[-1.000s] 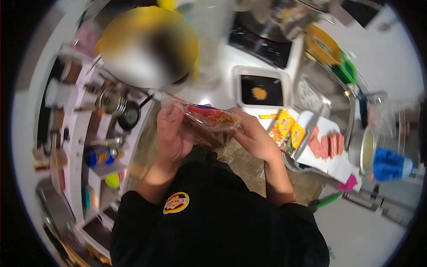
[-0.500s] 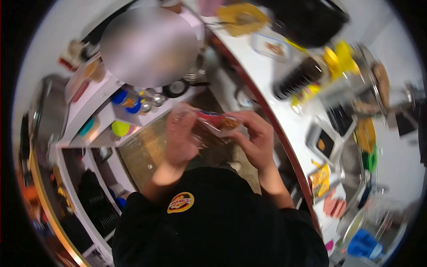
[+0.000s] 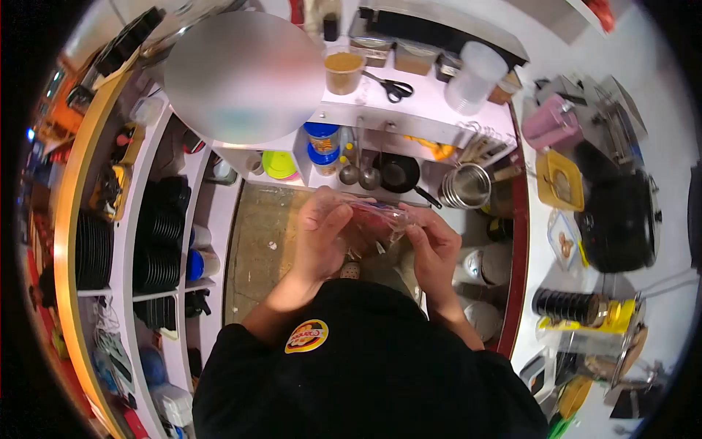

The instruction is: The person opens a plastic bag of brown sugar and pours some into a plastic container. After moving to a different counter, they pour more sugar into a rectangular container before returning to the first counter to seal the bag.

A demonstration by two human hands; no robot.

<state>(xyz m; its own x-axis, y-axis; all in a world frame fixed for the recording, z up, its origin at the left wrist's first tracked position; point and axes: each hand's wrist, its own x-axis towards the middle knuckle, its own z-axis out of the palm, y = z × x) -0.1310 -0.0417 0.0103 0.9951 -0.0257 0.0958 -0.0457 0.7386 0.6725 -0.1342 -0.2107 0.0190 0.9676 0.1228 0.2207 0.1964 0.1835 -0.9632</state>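
Between my two hands is a clear plastic packet [image 3: 376, 223] with red and blue print, held in front of my chest above the floor. My left hand [image 3: 323, 230] grips its left end, thumb pressed on the film. At the right end, my right hand [image 3: 436, 249] pinches the wrinkled plastic between thumb and fingers. What lies inside the packet is hard to make out through the glare and folds.
Ahead is a shelf with scissors [image 3: 395, 89], a tub of brown powder [image 3: 343, 72], and a black frying pan [image 3: 398, 174] below. Stacked black plates [image 3: 93, 252] fill the left shelves. A black pot [image 3: 619, 223] and yellow container [image 3: 560, 183] stand on the right counter.
My body and view have turned, so the front shelf now faces me and the counter sits farther right. Both hands still hold the packet, with the left fingers now closed more around it.
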